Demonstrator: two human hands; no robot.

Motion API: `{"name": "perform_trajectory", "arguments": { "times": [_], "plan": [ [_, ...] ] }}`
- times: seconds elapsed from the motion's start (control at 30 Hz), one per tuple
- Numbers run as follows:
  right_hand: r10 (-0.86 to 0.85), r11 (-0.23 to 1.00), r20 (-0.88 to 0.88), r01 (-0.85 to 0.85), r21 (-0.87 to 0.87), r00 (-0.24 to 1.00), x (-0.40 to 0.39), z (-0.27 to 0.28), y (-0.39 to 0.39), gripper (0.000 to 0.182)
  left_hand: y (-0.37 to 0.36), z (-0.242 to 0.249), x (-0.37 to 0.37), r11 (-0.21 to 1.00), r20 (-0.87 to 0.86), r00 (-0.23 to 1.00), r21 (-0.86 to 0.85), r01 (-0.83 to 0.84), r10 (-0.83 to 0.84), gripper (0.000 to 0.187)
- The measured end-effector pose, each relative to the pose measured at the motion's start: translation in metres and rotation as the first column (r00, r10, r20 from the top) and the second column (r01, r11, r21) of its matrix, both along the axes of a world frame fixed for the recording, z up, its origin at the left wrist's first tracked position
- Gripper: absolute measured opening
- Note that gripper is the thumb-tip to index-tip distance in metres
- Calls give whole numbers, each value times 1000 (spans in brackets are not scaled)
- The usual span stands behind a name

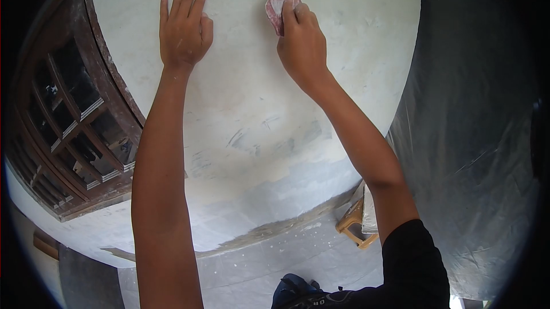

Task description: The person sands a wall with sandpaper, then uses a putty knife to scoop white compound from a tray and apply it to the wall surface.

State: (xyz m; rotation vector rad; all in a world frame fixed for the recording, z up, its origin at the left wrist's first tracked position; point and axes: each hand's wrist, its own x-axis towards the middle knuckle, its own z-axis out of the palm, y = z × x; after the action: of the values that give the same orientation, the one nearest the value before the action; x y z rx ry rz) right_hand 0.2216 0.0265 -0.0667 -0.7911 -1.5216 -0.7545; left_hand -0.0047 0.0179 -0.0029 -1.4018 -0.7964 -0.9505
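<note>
Pressed against the whitish wall (240,80), my left hand (186,31) lies flat with its fingers outstretched, holding nothing. To its right, my right hand (303,45) grips a reddish piece of sandpaper (276,10) dusted with white, its fingers closed over the sheet. The sandpaper sits against the upper part of the wall; its underside is hidden. Grey smears and bluish-grey patches mark the wall below both hands.
A brown wooden window frame (86,131) with dark panes stands at the left. Grey plastic sheeting (464,154) hangs on the right. A yellowish stool (351,226) stands by the wall's foot. White specks dot the grey floor (275,266).
</note>
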Motion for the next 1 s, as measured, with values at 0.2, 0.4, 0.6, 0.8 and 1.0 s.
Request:
{"name": "perform_trajectory", "arguments": {
  "times": [0.2, 0.4, 0.6, 0.8, 1.0],
  "plan": [
    [134, 990, 157, -126, -61, 978, -20, -64, -18, 48, 0, 1, 0, 1000, 4, 1000, -1, -20, 20, 55],
    [683, 203, -552, -850, -486, 479, 29, -64, -58, 29, -7, 3, 0, 999, -29, 999, -34, -23, 22, 58],
    [544, -37, -782, -923, -384, 303, 40, -46, -77, 26, -2, 1, 1, 999, -35, 999, -36, -26, 25, 60],
    [486, 147, -782, -918, -368, 391, 34, -64, -89, 22, -2, 0, 0, 1000, -38, 999, -16, 21, -22, 54],
    [469, 297, -778, -904, -307, 419, 37, -101, -98, 8, -3, 1, 1, 999, -37, 999, -39, 2, -4, 52]
  ]
}}
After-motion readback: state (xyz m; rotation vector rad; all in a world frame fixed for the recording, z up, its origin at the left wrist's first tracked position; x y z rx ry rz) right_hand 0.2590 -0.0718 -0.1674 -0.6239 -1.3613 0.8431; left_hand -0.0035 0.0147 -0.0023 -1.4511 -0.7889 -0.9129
